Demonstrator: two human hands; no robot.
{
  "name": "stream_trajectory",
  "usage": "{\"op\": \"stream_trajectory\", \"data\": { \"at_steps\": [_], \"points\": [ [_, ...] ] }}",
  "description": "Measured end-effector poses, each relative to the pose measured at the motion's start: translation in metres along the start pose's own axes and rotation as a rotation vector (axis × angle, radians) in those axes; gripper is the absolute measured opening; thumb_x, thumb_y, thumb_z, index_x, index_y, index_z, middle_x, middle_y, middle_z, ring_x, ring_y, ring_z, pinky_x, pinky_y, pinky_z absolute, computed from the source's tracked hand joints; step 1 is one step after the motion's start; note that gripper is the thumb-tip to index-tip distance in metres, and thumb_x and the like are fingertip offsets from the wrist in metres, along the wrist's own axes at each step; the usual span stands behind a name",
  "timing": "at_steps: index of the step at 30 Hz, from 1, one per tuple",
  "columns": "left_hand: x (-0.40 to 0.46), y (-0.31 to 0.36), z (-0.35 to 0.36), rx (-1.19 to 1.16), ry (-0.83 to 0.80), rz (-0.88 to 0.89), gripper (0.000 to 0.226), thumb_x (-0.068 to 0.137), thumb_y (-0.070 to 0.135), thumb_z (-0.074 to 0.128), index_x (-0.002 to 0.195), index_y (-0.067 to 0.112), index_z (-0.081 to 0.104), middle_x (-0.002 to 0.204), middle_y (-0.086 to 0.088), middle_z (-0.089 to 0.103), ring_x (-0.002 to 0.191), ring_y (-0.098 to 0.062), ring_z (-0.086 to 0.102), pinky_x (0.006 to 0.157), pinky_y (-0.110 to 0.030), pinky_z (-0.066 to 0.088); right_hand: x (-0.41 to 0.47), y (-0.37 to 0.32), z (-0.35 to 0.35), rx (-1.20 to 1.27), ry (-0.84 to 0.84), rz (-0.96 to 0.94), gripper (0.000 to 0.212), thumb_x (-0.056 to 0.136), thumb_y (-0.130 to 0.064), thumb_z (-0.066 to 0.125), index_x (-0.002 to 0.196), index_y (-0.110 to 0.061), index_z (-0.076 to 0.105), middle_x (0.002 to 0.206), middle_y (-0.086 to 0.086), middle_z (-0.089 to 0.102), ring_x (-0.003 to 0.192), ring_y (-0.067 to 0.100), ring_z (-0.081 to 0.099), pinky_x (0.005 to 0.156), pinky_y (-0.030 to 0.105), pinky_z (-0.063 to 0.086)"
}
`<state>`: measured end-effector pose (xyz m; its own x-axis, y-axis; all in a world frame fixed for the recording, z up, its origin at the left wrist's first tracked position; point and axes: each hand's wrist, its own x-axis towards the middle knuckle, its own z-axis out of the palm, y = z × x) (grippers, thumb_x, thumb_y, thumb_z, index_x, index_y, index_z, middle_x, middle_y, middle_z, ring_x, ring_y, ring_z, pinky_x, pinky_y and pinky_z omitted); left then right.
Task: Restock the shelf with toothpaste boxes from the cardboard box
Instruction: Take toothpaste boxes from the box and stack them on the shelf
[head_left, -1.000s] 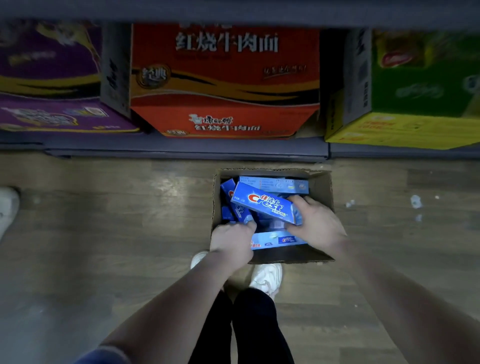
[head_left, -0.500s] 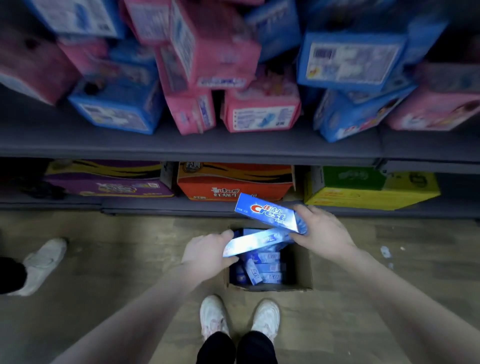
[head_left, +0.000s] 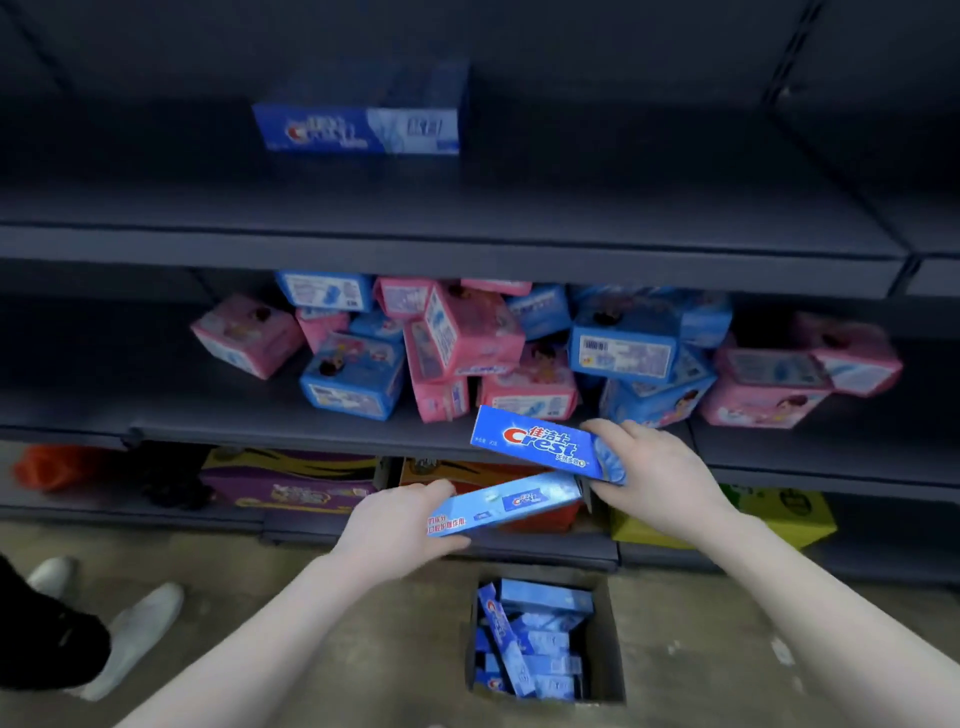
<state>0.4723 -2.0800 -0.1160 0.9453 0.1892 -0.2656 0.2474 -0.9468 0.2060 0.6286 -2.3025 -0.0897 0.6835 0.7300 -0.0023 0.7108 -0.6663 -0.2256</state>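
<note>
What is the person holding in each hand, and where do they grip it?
Right hand grips a blue Crest toothpaste box by its right end. Left hand holds a paler blue toothpaste box by its left end.

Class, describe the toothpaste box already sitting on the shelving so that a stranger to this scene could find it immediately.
Start at the dark shelving unit and go to its top shelf, above the shelf piled with pink and blue packs. A blue toothpaste box lies there lengthwise, left of centre and towards the back. Unlike the other toothpaste boxes in view, it is neither held in a hand nor in the cardboard box on the floor.
</note>
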Motion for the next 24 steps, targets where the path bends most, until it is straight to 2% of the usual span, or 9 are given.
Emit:
{"op": "stream_trajectory", "data": {
  "at_steps": [2,7,13,16,24],
  "points": [
    [-0.005,0.0,-0.025,-0.014,0.029,-0.015,0.039,0.082,0.061,0.054,0.1,0.029,0.043,0.098,0.008,0.061,0.082,-0.017,0.055,0.06,-0.029,0.034,0.006,-0.008,-0.025,-0.027,0.045,-0.031,0.057,0.082,-0.042,0.06,0.133,-0.027,0.04,0.107,0.001,0.057,0.1,0.023,0.056,0.079,0.033,0.041],
    [-0.016,-0.001,-0.082,0.017,0.137,-0.038,0.045,0.079,0.064,0.055,0.105,0.028,0.047,0.1,0.007,0.063,0.091,-0.019,0.059,0.064,-0.031,0.037,0.017,-0.024,-0.08,-0.069,0.14,-0.115,0.058,0.081,-0.041,0.059,0.134,-0.027,0.041,0.114,0.0,0.059,0.105,0.025,0.056,0.083,0.034,0.042],
    [-0.023,0.002,-0.147,0.046,0.209,-0.047,0.04,0.08,0.063,0.054,0.094,0.028,0.042,0.094,0.009,0.06,0.084,-0.017,0.056,0.062,-0.03,0.036,0.028,-0.033,-0.138,-0.117,0.214,-0.18,0.06,0.084,-0.04,0.054,0.139,-0.032,0.031,0.116,-0.006,0.054,0.107,0.016,0.052,0.086,0.027,0.036],
    [-0.022,0.0,-0.175,0.044,0.256,-0.049,0.041,0.077,0.065,0.055,0.096,0.029,0.046,0.096,0.009,0.063,0.086,-0.015,0.057,0.066,-0.03,0.04,0.034,-0.035,-0.163,-0.123,0.255,-0.186,0.062,0.084,-0.041,0.054,0.14,-0.033,0.028,0.117,-0.007,0.053,0.109,0.016,0.051,0.088,0.027,0.036],
    [-0.008,-0.007,-0.237,0.056,0.338,-0.012,0.039,0.075,0.063,0.059,0.094,0.03,0.05,0.093,0.011,0.06,0.088,-0.015,0.057,0.07,-0.031,0.041,0.06,-0.039,-0.199,-0.076,0.406,-0.198,0.061,0.083,-0.045,0.057,0.138,-0.031,0.033,0.11,-0.007,0.056,0.1,0.016,0.055,0.081,0.026,0.04]
  ]
}}
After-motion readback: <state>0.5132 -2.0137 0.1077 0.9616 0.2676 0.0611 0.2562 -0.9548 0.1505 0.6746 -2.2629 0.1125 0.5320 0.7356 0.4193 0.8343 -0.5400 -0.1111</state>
